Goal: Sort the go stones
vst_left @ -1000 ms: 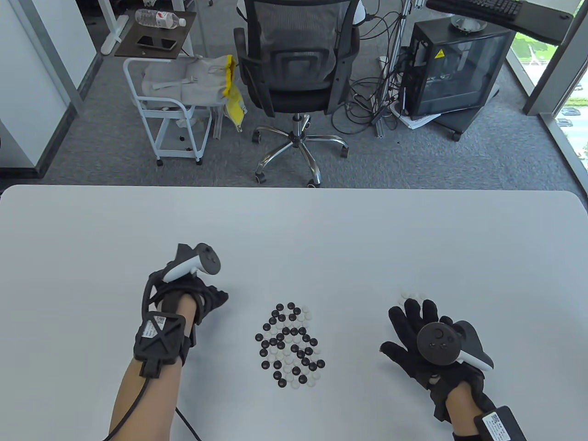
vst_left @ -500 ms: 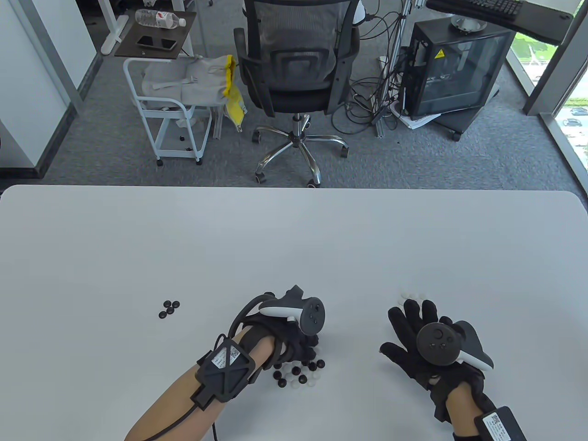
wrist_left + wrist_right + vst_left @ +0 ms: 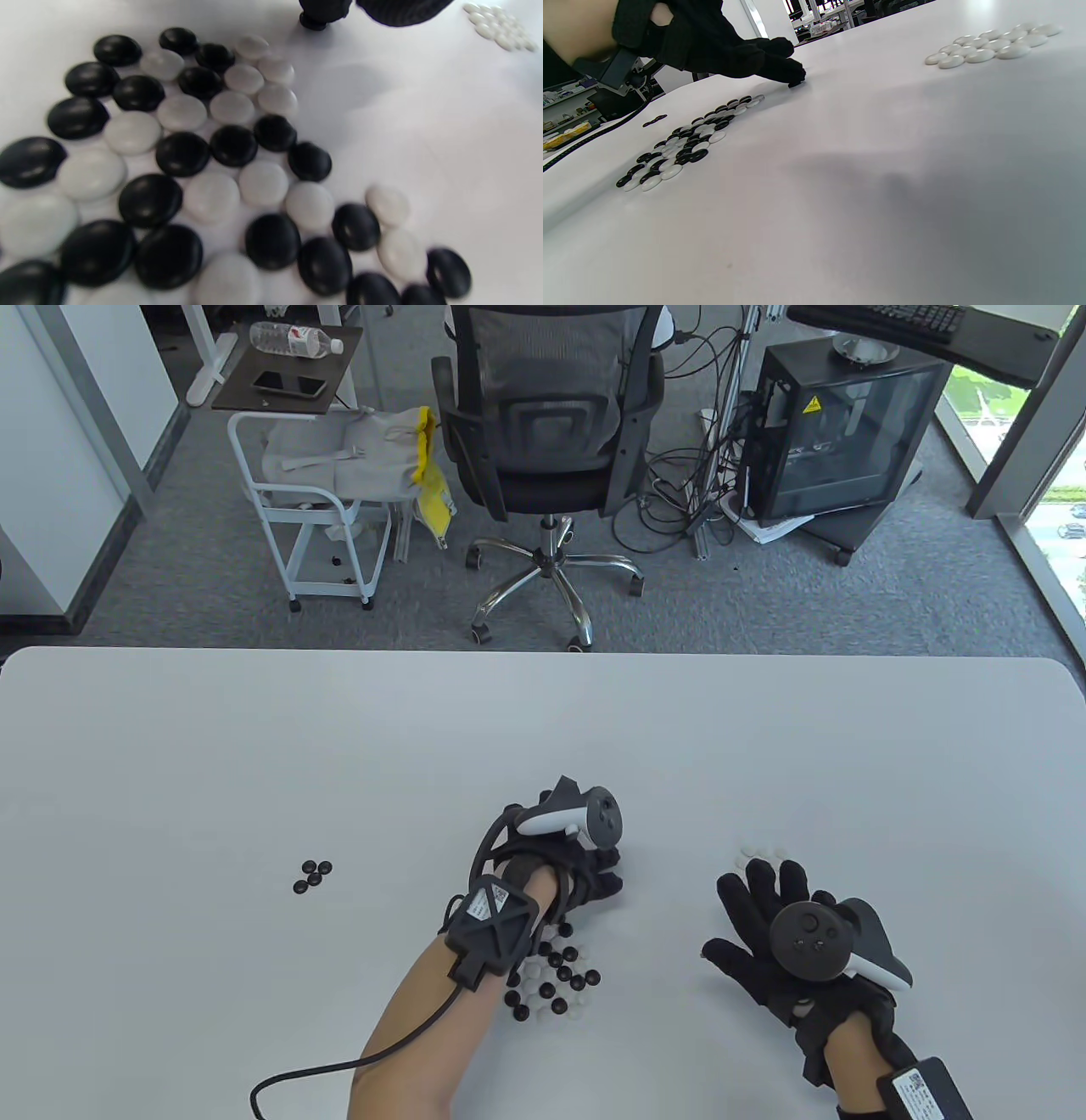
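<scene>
A mixed pile of black and white Go stones [image 3: 551, 976] [image 3: 203, 169] [image 3: 683, 142] lies at the table's front centre. My left hand [image 3: 604, 884] [image 3: 791, 72] reaches past the pile's far right edge with fairly straight fingers. One fingertip [image 3: 324, 10] presses on a single black stone [image 3: 313, 24] lying apart from the pile. A small group of black stones [image 3: 312, 875] [image 3: 654, 120] sits to the left. A group of white stones [image 3: 759, 853] [image 3: 496, 25] [image 3: 988, 46] lies just beyond my right hand [image 3: 755, 899], which rests flat with its fingers spread and holds nothing.
The white table [image 3: 543, 729] stretches wide beyond the stones. My left forearm and its cable [image 3: 339, 1069] cover part of the pile. Behind the table stand an office chair [image 3: 547, 432], a white cart [image 3: 314, 517] and a computer case [image 3: 840, 432].
My left hand left the black group on the left, crossed to the mixed pile, then slid toward its far right edge. The right hand has not moved.
</scene>
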Demonstrator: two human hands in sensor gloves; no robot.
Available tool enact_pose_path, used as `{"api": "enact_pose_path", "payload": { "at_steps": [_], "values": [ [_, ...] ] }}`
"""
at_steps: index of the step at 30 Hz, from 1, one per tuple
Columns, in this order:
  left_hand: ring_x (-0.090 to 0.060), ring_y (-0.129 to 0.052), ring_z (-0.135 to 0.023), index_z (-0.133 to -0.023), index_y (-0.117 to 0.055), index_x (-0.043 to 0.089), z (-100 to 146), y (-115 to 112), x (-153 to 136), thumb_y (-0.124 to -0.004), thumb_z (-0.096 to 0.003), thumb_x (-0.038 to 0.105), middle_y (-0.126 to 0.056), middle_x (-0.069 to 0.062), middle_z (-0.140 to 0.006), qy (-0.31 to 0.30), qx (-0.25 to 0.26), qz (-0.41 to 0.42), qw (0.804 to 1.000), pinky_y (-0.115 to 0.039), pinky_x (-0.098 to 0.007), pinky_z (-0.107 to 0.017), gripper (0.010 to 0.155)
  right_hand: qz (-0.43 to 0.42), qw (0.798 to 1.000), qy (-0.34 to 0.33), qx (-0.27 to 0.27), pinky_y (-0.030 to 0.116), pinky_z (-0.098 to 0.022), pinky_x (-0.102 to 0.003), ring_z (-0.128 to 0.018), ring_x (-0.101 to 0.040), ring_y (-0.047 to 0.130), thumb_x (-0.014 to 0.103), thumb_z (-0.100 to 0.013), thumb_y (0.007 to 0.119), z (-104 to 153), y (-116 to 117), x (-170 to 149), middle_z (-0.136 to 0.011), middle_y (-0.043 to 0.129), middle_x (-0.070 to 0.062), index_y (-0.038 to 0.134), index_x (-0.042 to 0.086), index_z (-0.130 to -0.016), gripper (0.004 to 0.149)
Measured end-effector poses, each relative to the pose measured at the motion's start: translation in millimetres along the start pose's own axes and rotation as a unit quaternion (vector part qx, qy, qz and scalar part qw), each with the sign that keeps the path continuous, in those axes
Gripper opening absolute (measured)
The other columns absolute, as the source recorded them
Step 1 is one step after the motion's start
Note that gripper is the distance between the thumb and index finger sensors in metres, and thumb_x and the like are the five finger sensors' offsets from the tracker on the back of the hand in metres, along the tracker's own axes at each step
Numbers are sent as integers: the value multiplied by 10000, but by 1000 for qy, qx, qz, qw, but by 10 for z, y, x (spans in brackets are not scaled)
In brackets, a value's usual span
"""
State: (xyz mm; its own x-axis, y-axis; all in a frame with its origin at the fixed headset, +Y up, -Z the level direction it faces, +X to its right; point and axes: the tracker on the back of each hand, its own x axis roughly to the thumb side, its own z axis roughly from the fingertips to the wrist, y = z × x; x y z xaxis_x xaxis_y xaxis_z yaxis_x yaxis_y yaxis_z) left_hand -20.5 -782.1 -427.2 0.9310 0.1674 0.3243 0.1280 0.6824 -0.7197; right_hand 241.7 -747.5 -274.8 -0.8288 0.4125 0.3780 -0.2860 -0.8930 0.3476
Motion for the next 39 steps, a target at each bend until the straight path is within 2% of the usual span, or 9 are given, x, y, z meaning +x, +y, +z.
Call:
{"api": "enact_pose_path", "payload": {
  "at_steps": [4, 7, 12, 18, 23, 30, 36, 39],
  "values": [
    [-521, 201, -952, -1151, -429, 387, 84, 119, -367, -473, -517, 553, 153, -191, -1135, 64, 15, 13, 998, 13, -825, -544, 656, -2, 1000, 0, -1, 111, -531, -917, -906, -724, -31, 514, -622, 493, 9, -13, -8, -1113, 71, -498, 235, -75, -1192, 859],
    [-519, 198, -955, -1147, -454, 384, 242, 103, -749, -479, -516, 557, 148, -183, -1138, 106, 12, 30, 994, 14, -823, -545, 655, -3, 1000, -1, 0, 111, -531, -917, -906, -724, -31, 514, -622, 493, 11, -17, -12, -1114, 71, -498, 238, -76, -1192, 859],
    [-522, 199, -953, -1149, -483, 372, 619, -66, -1483, -485, -511, 559, 157, -179, -1129, 152, 10, 106, 983, 17, -824, -539, 664, -1, 1000, -1, 3, 111, -530, -918, -907, -725, -29, 514, -623, 490, 10, -16, -5, -1116, 74, -498, 239, -76, -1193, 858],
    [-520, 193, -954, -1148, -525, 368, 1018, -274, -1990, -491, -510, 558, 147, -172, -1132, 195, 5, 107, 975, 14, -823, -537, 667, 1, 1000, 1, 9, 110, -529, -918, -908, -724, -30, 513, -624, 487, 0, -8, -2, -1115, 76, -500, 240, -76, -1193, 855],
    [-518, 191, -955, -1147, -543, 364, 1205, -397, -2214, -497, -508, 557, 143, -168, -1132, 217, 6, 120, 969, 17, -822, -535, 669, -2, 1000, 5, 11, 111, -528, -918, -906, -725, -30, 513, -623, 489, -3, -8, -6, -1115, 75, -500, 240, -78, -1192, 858],
    [-517, 192, -954, -1148, -545, 359, 1330, -477, -2348, -502, -510, 554, 144, -168, -1131, 239, 5, 123, 963, 17, -821, -535, 669, -3, 1000, 5, 19, 110, -528, -918, -904, -727, -30, 514, -623, 489, -17, 10, 11, -1115, 77, -501, 239, -79, -1192, 860],
    [-517, 193, -953, -1151, -551, 352, 1373, -468, -2362, -505, -512, 553, 146, -168, -1129, 245, 4, 120, 962, 18, -820, -535, 671, -5, 1000, 6, 20, 110, -527, -919, -904, -727, -31, 513, -623, 488, -14, 4, 10, -1115, 75, -501, 237, -79, -1192, 858],
    [-521, 193, -951, -1154, -541, 346, 1380, -388, -2228, -509, -516, 552, 149, -175, -1129, 235, 13, 99, 967, 15, -821, -535, 672, -6, 1000, 6, 18, 111, -528, -918, -905, -726, -30, 514, -623, 490, -11, -2, 8, -1114, 76, -503, 237, -79, -1192, 860]
  ]
}}
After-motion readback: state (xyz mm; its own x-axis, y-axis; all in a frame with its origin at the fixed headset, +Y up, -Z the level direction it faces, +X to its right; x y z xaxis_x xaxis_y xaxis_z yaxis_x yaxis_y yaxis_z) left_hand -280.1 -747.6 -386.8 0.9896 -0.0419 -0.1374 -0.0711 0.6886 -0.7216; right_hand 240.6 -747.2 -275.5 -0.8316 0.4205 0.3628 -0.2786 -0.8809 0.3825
